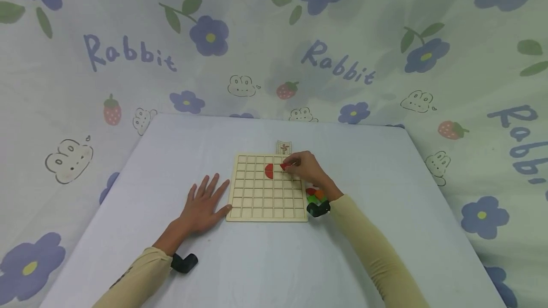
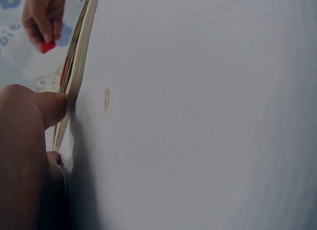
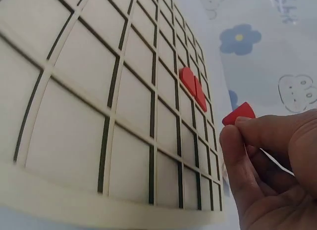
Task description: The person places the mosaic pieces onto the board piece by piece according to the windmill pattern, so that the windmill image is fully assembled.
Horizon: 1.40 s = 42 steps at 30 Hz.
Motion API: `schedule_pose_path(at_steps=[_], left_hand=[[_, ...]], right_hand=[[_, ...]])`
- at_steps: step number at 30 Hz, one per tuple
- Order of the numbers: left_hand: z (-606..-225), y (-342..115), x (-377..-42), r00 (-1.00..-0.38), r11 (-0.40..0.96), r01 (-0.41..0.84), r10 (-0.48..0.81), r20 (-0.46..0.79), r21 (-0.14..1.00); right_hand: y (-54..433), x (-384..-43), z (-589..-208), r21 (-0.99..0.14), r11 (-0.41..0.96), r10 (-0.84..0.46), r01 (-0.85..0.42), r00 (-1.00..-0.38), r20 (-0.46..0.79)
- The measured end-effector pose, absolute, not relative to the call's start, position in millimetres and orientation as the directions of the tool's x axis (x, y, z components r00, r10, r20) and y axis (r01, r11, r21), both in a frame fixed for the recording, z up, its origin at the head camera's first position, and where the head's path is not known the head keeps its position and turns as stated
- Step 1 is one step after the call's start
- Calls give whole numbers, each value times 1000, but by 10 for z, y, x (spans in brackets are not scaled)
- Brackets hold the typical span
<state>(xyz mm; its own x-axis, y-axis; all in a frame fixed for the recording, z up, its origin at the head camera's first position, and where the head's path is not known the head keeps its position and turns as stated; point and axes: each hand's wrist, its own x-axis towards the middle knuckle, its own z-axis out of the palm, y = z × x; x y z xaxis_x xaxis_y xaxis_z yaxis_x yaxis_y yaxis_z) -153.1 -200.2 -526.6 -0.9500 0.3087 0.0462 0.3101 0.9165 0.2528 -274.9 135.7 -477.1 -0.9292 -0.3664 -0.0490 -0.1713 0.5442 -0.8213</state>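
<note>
A wooden grid board (image 1: 252, 200) lies on the white table, with two red quarter-round tiles (image 1: 269, 171) set in neighbouring squares of its upper part. Between thumb and fingertips my right hand (image 1: 306, 168) pinches another red quarter-round tile (image 3: 239, 114), held over the board's upper right. In the right wrist view that tile is raised off the grid. My left hand (image 1: 203, 210) lies flat on the table at the board's left, fingers spread. Its thumb (image 2: 53, 109) touches the board's side edge in the left wrist view.
Several loose red, orange and green tiles (image 1: 317, 195) lie by the board's right edge, partly hidden by the right wrist. A small card with a red pinwheel-like pattern (image 1: 284, 147) sits behind the board. A patterned curtain (image 1: 257, 37) surrounds the table.
</note>
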Motion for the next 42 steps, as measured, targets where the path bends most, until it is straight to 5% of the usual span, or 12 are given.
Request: schedule_pose_path(at_steps=[13,26,42], left_hand=[[-5260,-1995,-1532,-952,917,303,302,43,259],[-5286,-1998,-1529,-952,911,306,302,58,276],[-5227,-1986,-1505,-951,913,305,306,39,272]], right_hand=[[1201,-2810,-4823,-754,614,-463,-234,-880,-104],[1145,-2760,-5019,-591,660,-520,-463,-850,86],[1353,-2622,-4871,-643,692,-423,-329,-906,8]])
